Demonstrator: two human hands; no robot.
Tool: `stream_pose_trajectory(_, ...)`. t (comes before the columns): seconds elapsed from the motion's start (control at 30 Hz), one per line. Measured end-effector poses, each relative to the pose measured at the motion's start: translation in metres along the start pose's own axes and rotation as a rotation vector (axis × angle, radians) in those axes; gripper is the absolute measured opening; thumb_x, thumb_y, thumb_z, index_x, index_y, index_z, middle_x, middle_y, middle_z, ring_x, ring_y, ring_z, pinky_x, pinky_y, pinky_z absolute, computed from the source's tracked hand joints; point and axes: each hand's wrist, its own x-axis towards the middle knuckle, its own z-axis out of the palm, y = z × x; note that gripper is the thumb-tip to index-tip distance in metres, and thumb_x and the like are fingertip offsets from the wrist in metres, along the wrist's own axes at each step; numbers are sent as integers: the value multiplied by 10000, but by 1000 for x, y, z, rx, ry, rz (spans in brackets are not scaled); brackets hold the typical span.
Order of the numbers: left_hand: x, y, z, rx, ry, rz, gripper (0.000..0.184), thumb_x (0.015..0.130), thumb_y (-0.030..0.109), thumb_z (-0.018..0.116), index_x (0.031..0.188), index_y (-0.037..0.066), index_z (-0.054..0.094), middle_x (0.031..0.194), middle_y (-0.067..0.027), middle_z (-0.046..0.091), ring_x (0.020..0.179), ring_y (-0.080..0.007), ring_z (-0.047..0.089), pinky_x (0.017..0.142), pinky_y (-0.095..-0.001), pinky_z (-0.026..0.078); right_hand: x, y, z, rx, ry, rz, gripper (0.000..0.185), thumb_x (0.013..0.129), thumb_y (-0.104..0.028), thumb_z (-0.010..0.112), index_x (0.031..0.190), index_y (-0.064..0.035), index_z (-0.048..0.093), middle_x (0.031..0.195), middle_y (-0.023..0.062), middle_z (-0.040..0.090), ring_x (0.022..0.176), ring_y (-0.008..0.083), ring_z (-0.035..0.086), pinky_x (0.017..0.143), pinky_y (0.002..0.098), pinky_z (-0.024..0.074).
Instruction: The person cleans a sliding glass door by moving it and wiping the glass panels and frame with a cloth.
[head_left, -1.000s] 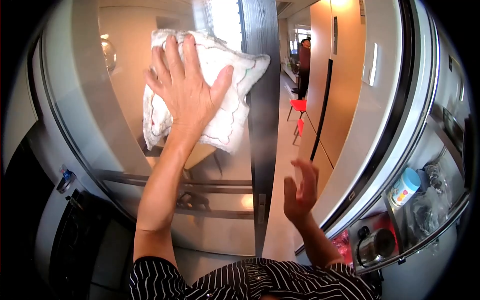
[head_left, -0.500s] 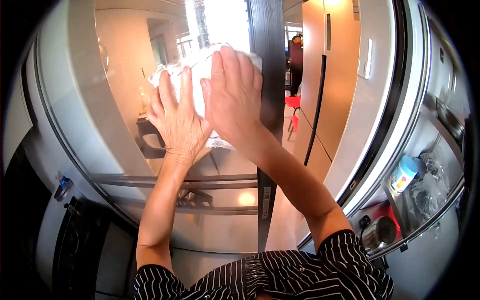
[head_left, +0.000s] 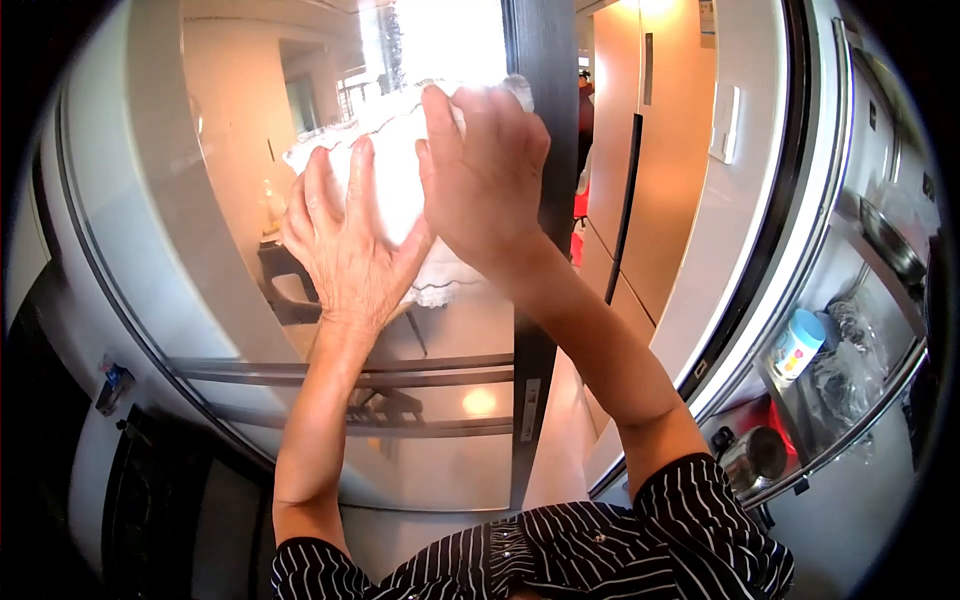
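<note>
A white cloth [head_left: 395, 170] lies spread against the glass of a sliding door [head_left: 440, 465]. On its left part my left hand [head_left: 350, 240] presses flat with the fingers spread, the fingertips on the cloth. My right hand [head_left: 490, 175] is at the cloth's upper right, beside the dark door frame [head_left: 540, 130]. Its fingers are bent over the cloth and slightly blurred; a bit of cloth sticks out past them. The cloth's lower edge hangs below, between my wrists.
Dark horizontal bars [head_left: 440, 370] cross the door below my hands. Through the gap at right stand wooden cabinets [head_left: 665, 150] and a partly hidden person [head_left: 585, 110]. A rack [head_left: 800, 400] at far right holds a blue-lidded container [head_left: 800, 345], plastic bags and a metal pot [head_left: 755, 455].
My right hand has shifted slightly right, towards the door frame, its fingers more bent. The cloth's right edge has moved with it. My left hand stays spread, a little lower and further left.
</note>
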Motion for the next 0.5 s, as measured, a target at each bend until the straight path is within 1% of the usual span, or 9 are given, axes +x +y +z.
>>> stream_pose_trajectory(0.07,-2,-2,-1,3,-4,-1,759,695,466,712,1332,132,470,1353,-191,359,1202,-370,345,973,-509,247,-6,-1,1,-34,45,-21,368,733,-154,617,1075,-41,540,968,78,468,962,243,440,810,392,334)
stream_pose_trajectory(0.17,2,-5,-2,20,-9,4,764,695,473,711,1332,129,466,1350,-190,365,1202,-366,346,967,-509,251,16,-2,-3,4,-57,17,347,732,-165,624,1046,-45,541,973,77,476,941,245,451,791,393,338)
stream_pose_trajectory(0.23,6,-7,-3,28,-4,14,763,698,475,709,1331,126,464,1348,-191,367,1202,-365,347,964,-509,253,16,-1,-2,-1,-45,-3,349,737,-175,627,1048,-43,541,970,81,481,933,245,449,782,393,337)
stream_pose_trajectory(0.33,2,-7,-9,62,-84,-12,761,741,464,682,1382,156,413,1390,-181,344,1260,-368,312,1030,-499,235,6,2,-4,0,-17,-35,353,741,-188,631,1050,-41,541,962,87,488,925,244,447,771,392,335)
stream_pose_trajectory(0.5,2,-6,-12,69,-88,-4,758,745,479,673,1371,130,425,1387,-179,346,1250,-371,318,1026,-502,237,16,3,-3,8,-2,-38,365,739,-182,633,1061,-37,539,960,89,489,925,247,448,764,390,339)
